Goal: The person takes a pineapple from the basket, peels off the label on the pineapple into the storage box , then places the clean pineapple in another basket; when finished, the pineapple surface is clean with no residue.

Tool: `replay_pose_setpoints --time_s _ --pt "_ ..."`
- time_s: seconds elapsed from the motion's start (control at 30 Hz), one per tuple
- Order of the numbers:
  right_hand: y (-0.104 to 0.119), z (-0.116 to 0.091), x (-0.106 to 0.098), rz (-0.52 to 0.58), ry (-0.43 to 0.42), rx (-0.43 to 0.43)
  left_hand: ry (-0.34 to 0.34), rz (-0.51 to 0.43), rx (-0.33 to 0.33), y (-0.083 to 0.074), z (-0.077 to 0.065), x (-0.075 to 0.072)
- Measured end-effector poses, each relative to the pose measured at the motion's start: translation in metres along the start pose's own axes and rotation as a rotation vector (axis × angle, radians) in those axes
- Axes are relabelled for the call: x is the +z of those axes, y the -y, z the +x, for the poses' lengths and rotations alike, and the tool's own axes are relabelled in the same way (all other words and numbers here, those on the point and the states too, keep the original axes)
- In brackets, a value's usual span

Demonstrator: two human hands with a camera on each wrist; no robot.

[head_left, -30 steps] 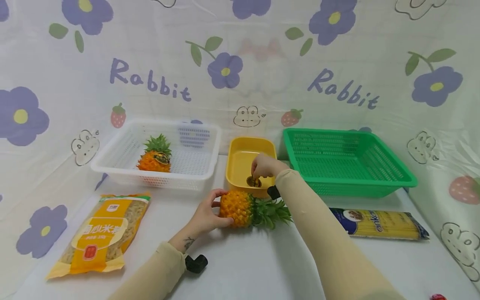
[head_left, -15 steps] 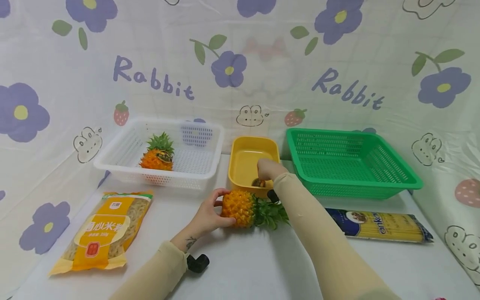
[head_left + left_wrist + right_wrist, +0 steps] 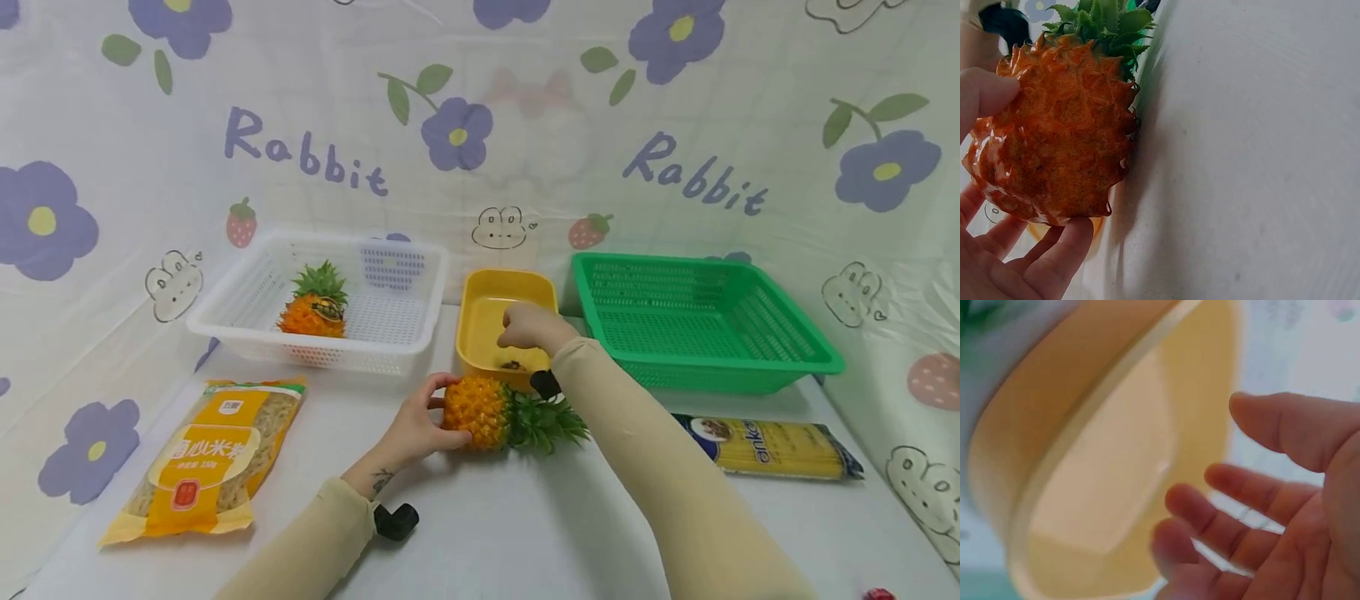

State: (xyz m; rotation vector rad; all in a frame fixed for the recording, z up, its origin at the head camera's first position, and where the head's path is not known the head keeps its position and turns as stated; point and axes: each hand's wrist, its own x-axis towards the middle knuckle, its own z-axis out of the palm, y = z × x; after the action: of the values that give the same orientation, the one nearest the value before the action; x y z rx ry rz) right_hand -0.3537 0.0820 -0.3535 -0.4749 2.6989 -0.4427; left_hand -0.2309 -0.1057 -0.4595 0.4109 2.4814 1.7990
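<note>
A pineapple (image 3: 477,414) lies on its side on the white table, its green crown pointing right. My left hand (image 3: 422,425) grips its base end; the left wrist view shows thumb and fingers around the orange fruit (image 3: 1063,131). Over the yellow tub (image 3: 468,333) hovers my right hand (image 3: 534,327). In the right wrist view its fingers (image 3: 1241,537) are loosely bent and apart from the thumb, with nothing between them. A small dark label (image 3: 512,365) is inside the tub, near its front wall and partly hidden by that wall.
A white basket (image 3: 390,321) at back left contains another pineapple (image 3: 313,312) bearing a label. At back right stands a green basket (image 3: 705,379). An orange bag of rice noodles (image 3: 202,462) lies left, a spaghetti pack (image 3: 780,447) right. Something small and red (image 3: 879,594) shows at the front right.
My right hand pinched the label inside the tub a second ago; now it has let go and lifted up and left, leaving the label there. The left hand still grips the pineapple.
</note>
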Motion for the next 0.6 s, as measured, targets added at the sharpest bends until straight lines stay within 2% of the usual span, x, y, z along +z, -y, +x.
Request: replay_pose_setpoints --time_s 0.13,0.27,0.43,0.6 --pt "0.02 -0.026 -0.006 0.039 -0.056 -0.065 0.006 0.001 -0.001 -0.002 0.001 0.0" --pt "0.038 -0.056 -0.002 -0.008 -0.063 -0.143 0.016 0.019 -0.006 -0.003 0.001 0.0" --pt "0.047 -0.085 0.019 -0.09 -0.027 -0.169 0.027 0.017 -0.026 -0.004 0.0 0.0" --pt "0.042 -0.094 0.048 -0.205 -0.057 -0.149 0.022 0.016 -0.026 -0.004 -0.001 0.0"
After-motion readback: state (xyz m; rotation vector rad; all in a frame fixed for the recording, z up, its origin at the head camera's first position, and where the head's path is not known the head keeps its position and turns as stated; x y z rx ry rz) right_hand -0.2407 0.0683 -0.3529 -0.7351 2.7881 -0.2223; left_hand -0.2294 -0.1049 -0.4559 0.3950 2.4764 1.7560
